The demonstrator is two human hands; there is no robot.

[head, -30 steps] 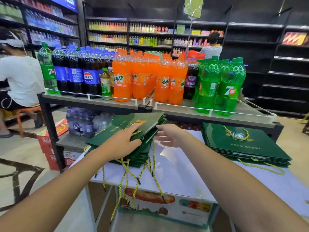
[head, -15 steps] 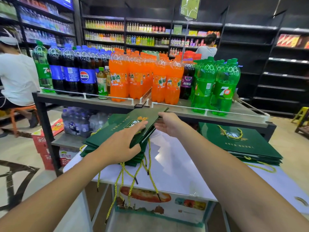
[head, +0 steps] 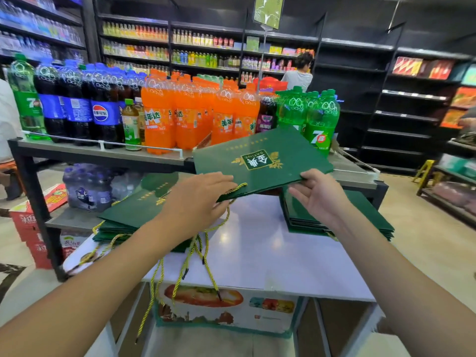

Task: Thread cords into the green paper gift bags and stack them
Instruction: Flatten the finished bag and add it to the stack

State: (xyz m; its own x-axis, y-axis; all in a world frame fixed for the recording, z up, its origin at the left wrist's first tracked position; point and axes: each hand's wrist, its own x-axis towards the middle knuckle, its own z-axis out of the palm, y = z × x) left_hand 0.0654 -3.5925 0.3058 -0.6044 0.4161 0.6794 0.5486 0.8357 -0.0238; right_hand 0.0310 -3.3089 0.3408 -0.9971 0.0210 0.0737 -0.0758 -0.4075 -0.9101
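Observation:
A flat green gift bag (head: 260,161) with a gold logo hangs in the air above the white table (head: 270,256), between two piles. My right hand (head: 318,193) pinches its near right corner, thumb on top. My left hand (head: 198,202) holds its near left edge, where a yellow-green cord (head: 233,189) loops over the fingers. To the left lies a stack of green bags (head: 134,217) with several cords (head: 180,274) dangling over the table's front edge. A second stack of green bags (head: 309,220) lies on the right, partly hidden behind my right arm.
A shelf unit (head: 108,155) behind the table carries cola, orange soda (head: 185,114) and green soda bottles (head: 319,119). A printed carton (head: 226,310) sits under the table. Dark store shelving fills the back, where a person (head: 298,73) stands. A yellow stool (head: 425,171) is at the right.
I have lifted the top bag off the left stack and carried it up and to the right. My right hand moved right with its corner; my left hand now holds its near edge.

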